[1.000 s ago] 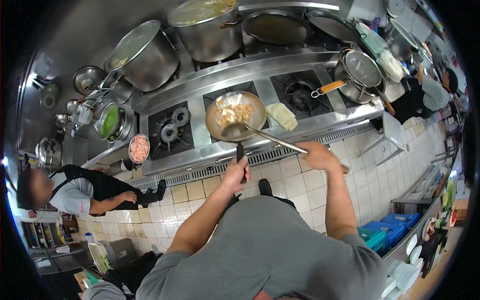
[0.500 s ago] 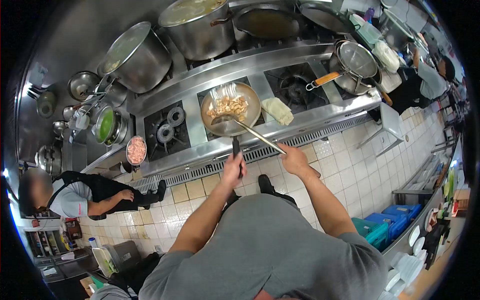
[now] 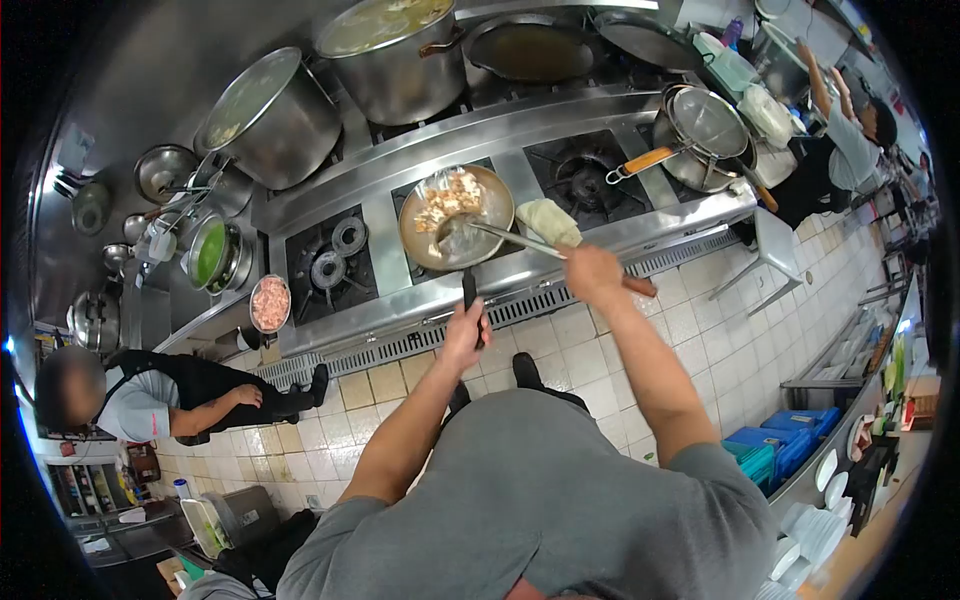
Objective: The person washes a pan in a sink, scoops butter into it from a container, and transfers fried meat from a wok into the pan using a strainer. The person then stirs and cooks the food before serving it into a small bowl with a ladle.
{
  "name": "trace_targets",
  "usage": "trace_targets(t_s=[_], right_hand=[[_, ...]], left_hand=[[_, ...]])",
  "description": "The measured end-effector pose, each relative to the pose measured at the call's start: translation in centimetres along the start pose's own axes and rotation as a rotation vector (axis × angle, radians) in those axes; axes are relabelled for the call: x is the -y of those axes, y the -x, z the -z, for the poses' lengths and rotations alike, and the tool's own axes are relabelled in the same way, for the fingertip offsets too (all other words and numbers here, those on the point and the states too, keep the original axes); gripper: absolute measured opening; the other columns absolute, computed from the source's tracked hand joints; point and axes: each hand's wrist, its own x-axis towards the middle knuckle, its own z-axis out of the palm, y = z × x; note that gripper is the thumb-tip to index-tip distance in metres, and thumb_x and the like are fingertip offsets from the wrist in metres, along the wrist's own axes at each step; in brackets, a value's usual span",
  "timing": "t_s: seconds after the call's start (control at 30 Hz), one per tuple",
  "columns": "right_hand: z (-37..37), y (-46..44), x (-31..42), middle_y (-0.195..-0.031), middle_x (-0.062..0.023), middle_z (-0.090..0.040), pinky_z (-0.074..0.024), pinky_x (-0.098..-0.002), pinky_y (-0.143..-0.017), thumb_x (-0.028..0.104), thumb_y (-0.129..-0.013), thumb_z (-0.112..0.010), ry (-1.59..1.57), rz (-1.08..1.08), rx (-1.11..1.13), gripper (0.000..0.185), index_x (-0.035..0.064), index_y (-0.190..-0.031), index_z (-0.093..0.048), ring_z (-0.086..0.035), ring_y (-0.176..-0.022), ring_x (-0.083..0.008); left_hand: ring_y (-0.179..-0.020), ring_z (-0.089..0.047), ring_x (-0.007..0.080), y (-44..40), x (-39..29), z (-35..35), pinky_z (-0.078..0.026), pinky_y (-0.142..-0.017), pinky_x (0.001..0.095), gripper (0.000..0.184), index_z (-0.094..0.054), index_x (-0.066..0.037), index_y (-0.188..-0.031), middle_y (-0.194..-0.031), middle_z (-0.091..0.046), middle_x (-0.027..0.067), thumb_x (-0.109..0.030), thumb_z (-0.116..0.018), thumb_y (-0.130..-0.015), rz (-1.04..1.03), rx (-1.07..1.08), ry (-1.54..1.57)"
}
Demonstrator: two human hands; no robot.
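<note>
A round pan [image 3: 483, 247] sits over a stove burner, with browned pieces of food [image 3: 450, 199] in its upper left part. My left hand [image 3: 466, 333] is wrapped round the pan's black handle [image 3: 470, 291]. My right hand [image 3: 594, 274] grips a long metal ladle [image 3: 515, 238], whose wooden end sticks out to the right. The ladle's bowl rests inside the pan, below the food. A folded pale cloth [image 3: 549, 222] lies just right of the pan, close to the ladle's shaft.
Large pots [image 3: 272, 122] stand behind the burners. Strainers [image 3: 708, 122] rest on a pot at the right. A bowl of pink meat [image 3: 270, 303] and a green-filled container [image 3: 207, 252] are at the left. One person [image 3: 180, 391] stands at left, another [image 3: 845, 160] at far right.
My right hand and the ladle have shifted, and the food has moved up and left in the pan. The pan sits slightly further left in view. The far-right person's arms are now raised.
</note>
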Motion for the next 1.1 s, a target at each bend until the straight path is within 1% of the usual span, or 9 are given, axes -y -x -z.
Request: trace_targets(t_s=[0.03,0.1,0.3,0.37,0.43,0.57,0.73,0.93,1.1], right_hand=[[-1.9,0.3,0.2,-0.097,-0.0184,-0.072,-0.0544,-0.0530,-0.080,0.017,-0.088,-0.058,-0.001,0.005,-0.042,0.043,0.0228,-0.129,-0.065,-0.069,-0.092,-0.0391],[-3.6,2.7,0.7,-0.107,-0.0182,-0.072,-0.0546,-0.0493,-0.084,0.015,-0.087,-0.061,-0.163,-0.004,-0.018,0.044,0.0180,-0.131,-0.064,-0.069,-0.099,-0.0384],[-2.4,7.4,-1.3,-0.117,-0.0227,-0.067,-0.0503,-0.0454,-0.094,0.018,-0.089,-0.062,-0.552,0.062,0.043,0.043,0.0136,-0.132,-0.062,-0.063,-0.110,-0.0405],[1.3,6.7,-3.0,-0.116,-0.0226,-0.067,-0.0502,-0.0432,-0.095,0.016,-0.087,-0.062,-0.554,0.100,0.063,0.042,0.0138,-0.129,-0.065,-0.062,-0.112,-0.0402],[6.5,5.9,-3.2,-0.115,-0.0207,-0.069,-0.0517,-0.0430,-0.092,0.014,-0.084,-0.063,-0.238,0.191,0.243,0.043,0.0137,-0.127,-0.066,-0.064,-0.107,-0.0405],[6.4,2.6,-2.4,-0.110,-0.0194,-0.070,-0.0535,-0.0463,-0.088,0.014,-0.083,-0.061,-0.255,0.181,0.285,0.042,0.0165,-0.124,-0.067,-0.066,-0.100,-0.0407],[-1.7,0.6,0.8,-0.103,-0.0183,-0.071,-0.0531,-0.0520,-0.083,0.014,-0.087,-0.056,-0.056,0.012,-0.060,0.039,0.0212,-0.123,-0.068,-0.068,-0.096,-0.0403],[-3.3,7.6,1.1,-0.112,-0.0203,-0.070,-0.0516,-0.0480,-0.091,0.015,-0.088,-0.059,-0.508,-0.068,0.011,0.042,0.0151,-0.130,-0.065,-0.066,-0.103,-0.0404],[2.2,6.1,-4.0,-0.115,-0.0201,-0.069,-0.0513,-0.0458,-0.092,0.015,-0.087,-0.061,-0.374,0.145,0.064,0.041,0.0145,-0.128,-0.066,-0.066,-0.104,-0.0401]], left_hand=[[-0.050,-0.047,0.0158,0.0,2.3,1.2,-0.040,-0.045,0.0330,0.019,-0.049,-0.012,-0.112,-0.069,-0.048,0.0017,-0.030,-0.050,-0.106,0.010,0.049,0.074],[-0.045,-0.047,0.0158,2.8,2.4,0.3,-0.041,-0.042,0.0328,0.020,-0.048,-0.011,-0.099,-0.065,-0.050,0.0019,-0.030,-0.053,-0.105,0.051,0.064,0.205],[-0.047,-0.046,0.0140,0.3,-3.2,-0.8,-0.040,-0.041,0.0314,0.019,-0.046,-0.009,-0.100,-0.064,-0.050,0.0015,-0.027,-0.053,-0.104,0.019,-0.070,0.055],[-0.047,-0.046,0.0143,1.9,-2.9,-1.2,-0.040,-0.041,0.0319,0.018,-0.046,-0.009,-0.098,-0.064,-0.049,0.0015,-0.025,-0.053,-0.104,0.042,-0.081,-0.029],[-0.047,-0.047,0.0148,4.7,-4.1,-2.6,-0.040,-0.040,0.0330,0.018,-0.046,-0.009,-0.098,-0.064,-0.050,0.0019,-0.025,-0.053,-0.103,0.104,-0.085,0.058],[-0.048,-0.048,0.0149,2.0,-5.5,-1.7,-0.040,-0.040,0.0320,0.019,-0.045,-0.010,-0.094,-0.065,-0.049,0.0015,-0.025,-0.054,-0.103,0.129,-0.028,0.136],[-0.044,-0.047,0.0173,0.7,1.9,1.3,-0.038,-0.038,0.0324,0.020,-0.046,-0.011,-0.099,-0.065,-0.049,0.0023,-0.029,-0.050,-0.105,-0.039,0.054,0.056],[-0.048,-0.047,0.0161,-1.8,-2.8,1.1,-0.040,-0.041,0.0331,0.021,-0.049,-0.010,-0.105,-0.067,-0.050,0.0019,-0.030,-0.050,-0.105,0.016,0.009,0.112],[-0.046,-0.047,0.0161,3.6,-2.6,-2.0,-0.040,-0.041,0.0337,0.019,-0.046,-0.011,-0.099,-0.066,-0.050,0.0017,-0.027,-0.054,-0.104,0.072,-0.084,0.006]])
